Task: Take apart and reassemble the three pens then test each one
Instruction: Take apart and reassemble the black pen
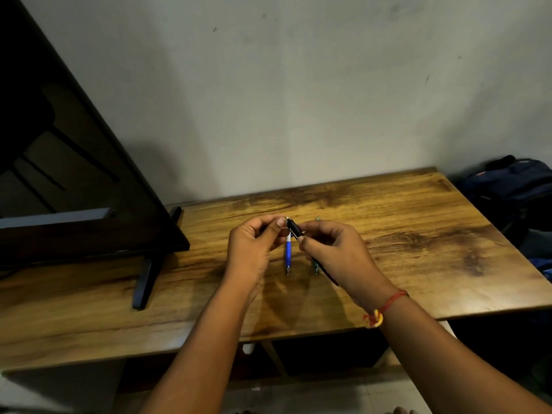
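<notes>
Centre frame, over the wooden table (418, 210), the slim black pen (294, 228) is in both hands: the right hand (337, 252) curls its fingers round the barrel and the left hand (257, 243) pinches the upper end. Its long axis slants from upper left to lower right, with the lower end poking out beneath the right palm. On the table between the hands lies the blue pen (288, 252), white above and blue below, running up and down the frame with its tip toward the bottom edge, and the green pen (315, 268) sits just right of it, mostly hidden.
</notes>
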